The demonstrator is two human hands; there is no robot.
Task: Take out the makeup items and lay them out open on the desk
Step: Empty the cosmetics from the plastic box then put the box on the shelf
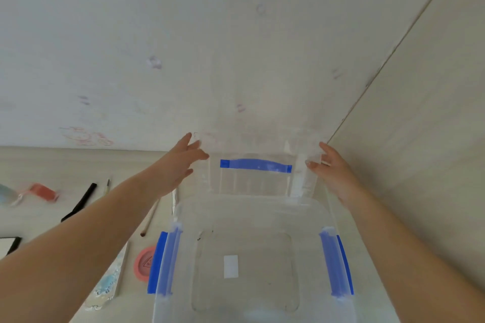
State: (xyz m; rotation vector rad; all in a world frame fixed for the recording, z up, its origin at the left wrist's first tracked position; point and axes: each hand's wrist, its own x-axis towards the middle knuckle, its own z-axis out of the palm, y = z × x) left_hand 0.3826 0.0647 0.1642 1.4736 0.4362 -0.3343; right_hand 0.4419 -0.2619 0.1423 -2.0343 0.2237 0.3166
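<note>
Clear plastic box (pixel 246 257), blue latches, on counter (pixel 52 165): appears empty; light, stiff, slick. Lid (pixel 259 176) held upright behind it, left hand (pixel 181 165) and right hand (pixel 333 170) gripping its 2 side edges. Makeup items, including black pencil (pixel 80 202), lie left

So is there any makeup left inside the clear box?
No, the clear box shows only a bare bottom with a white sticker, while the makeup items lie on the desk beside it.

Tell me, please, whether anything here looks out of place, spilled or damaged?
Nothing looks spilled or broken. The clear box appears empty, with both hands holding its lid upright behind it. The wall bears faint pink scribbles.
</note>
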